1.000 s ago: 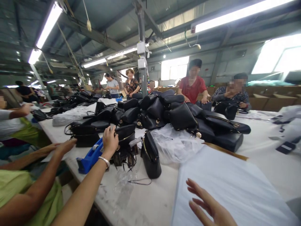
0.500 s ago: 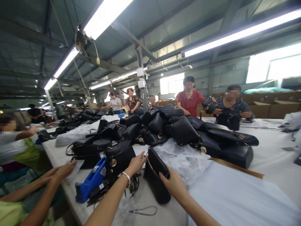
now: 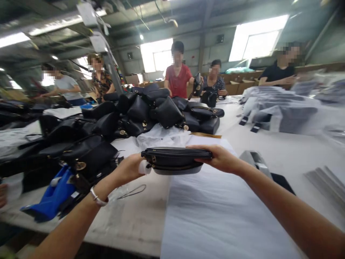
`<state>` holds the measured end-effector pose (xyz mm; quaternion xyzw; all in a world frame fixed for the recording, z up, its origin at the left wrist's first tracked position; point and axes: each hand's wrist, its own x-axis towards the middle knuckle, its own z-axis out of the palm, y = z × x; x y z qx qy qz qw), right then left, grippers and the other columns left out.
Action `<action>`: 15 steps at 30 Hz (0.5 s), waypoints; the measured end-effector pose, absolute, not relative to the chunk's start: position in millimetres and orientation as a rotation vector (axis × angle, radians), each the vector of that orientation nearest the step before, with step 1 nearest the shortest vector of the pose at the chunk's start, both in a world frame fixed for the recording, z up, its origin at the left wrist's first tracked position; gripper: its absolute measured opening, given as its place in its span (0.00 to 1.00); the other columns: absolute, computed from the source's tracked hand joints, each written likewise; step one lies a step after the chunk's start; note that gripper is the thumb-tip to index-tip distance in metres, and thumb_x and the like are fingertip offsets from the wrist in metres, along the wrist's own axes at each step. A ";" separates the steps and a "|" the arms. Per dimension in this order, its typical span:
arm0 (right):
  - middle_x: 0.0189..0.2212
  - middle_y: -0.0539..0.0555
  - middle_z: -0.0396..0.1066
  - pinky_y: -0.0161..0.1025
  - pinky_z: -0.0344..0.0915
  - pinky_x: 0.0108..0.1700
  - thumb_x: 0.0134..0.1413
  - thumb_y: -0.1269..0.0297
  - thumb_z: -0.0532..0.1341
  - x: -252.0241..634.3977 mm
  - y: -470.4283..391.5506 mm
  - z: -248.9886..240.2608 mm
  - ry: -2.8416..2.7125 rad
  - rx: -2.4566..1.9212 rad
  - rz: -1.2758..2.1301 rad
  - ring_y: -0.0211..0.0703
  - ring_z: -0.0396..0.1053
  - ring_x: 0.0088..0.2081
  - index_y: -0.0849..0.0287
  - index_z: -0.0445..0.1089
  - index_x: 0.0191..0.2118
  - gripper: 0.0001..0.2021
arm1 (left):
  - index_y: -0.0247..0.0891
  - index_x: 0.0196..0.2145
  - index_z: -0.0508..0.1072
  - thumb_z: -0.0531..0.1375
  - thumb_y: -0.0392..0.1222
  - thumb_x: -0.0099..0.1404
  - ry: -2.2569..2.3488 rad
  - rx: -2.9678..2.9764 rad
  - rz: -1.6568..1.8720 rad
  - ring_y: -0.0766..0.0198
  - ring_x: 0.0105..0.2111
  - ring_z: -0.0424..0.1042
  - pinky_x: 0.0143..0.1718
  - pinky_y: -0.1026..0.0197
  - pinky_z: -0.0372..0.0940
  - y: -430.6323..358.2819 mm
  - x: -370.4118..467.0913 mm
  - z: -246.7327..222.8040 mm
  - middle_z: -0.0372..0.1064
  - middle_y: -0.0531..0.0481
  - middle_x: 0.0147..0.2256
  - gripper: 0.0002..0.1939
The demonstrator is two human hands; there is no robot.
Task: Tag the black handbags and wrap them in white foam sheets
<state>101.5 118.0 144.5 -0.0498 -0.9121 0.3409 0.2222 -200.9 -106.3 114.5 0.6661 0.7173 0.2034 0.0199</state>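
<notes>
Between my two hands a black handbag (image 3: 175, 154) is held up over the table, its zipped top edge towards me. My left hand (image 3: 132, 166) grips the bag's left end, with a bit of white material by the fingers. At the other end my right hand (image 3: 219, 158) is closed on the bag, the thumb on the near side. Below it lies a stack of white sheets (image 3: 205, 212). A thin dark cord loop (image 3: 133, 191) rests on the table near my left wrist.
A heap of black handbags (image 3: 140, 111) lies beyond my hands. At left stands a blue tape dispenser (image 3: 54, 196); at right a grey device (image 3: 254, 162). Wrapped bags (image 3: 285, 108) stand at the far right. Several people work across the table, one in a red shirt (image 3: 179, 81).
The handbag has been lifted off the table and moved right, over the white sheets. My left hand has closed on it. My view has turned right, bringing the wrapped bags into sight.
</notes>
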 end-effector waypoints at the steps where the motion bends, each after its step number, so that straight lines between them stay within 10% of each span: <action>1: 0.53 0.50 0.74 0.44 0.66 0.59 0.61 0.62 0.60 117.5 117.8 142.8 -2.504 -0.149 0.915 0.49 0.71 0.55 0.51 0.70 0.59 0.21 | 0.41 0.43 0.77 0.62 0.39 0.59 2.232 2.138 0.633 0.52 0.42 0.75 0.48 0.53 0.68 -101.5 -189.1 111.1 0.77 0.46 0.41 0.13; 6: 0.59 0.52 0.68 0.51 0.59 0.66 0.63 0.72 0.54 180.7 104.6 117.1 -2.345 -0.193 0.874 0.48 0.64 0.61 0.52 0.69 0.60 0.22 | 0.38 0.46 0.75 0.58 0.31 0.60 2.280 2.319 0.747 0.49 0.46 0.73 0.59 0.42 0.60 -85.4 -137.4 93.0 0.76 0.43 0.41 0.16; 11: 0.60 0.55 0.68 0.54 0.60 0.66 0.65 0.70 0.55 217.5 91.5 93.7 -2.227 -0.220 0.797 0.51 0.62 0.63 0.51 0.70 0.59 0.19 | 0.44 0.61 0.65 0.65 0.40 0.58 1.944 1.998 0.904 0.47 0.63 0.60 0.62 0.45 0.58 -90.2 -101.9 84.7 0.59 0.43 0.64 0.33; 15: 0.61 0.53 0.66 0.56 0.58 0.67 0.66 0.71 0.53 231.6 81.4 78.6 -2.151 -0.289 0.734 0.51 0.60 0.64 0.49 0.68 0.61 0.21 | 0.46 0.67 0.56 0.66 0.49 0.61 1.448 1.342 0.954 0.46 0.58 0.67 0.59 0.42 0.62 -102.4 -75.9 78.0 0.67 0.39 0.59 0.40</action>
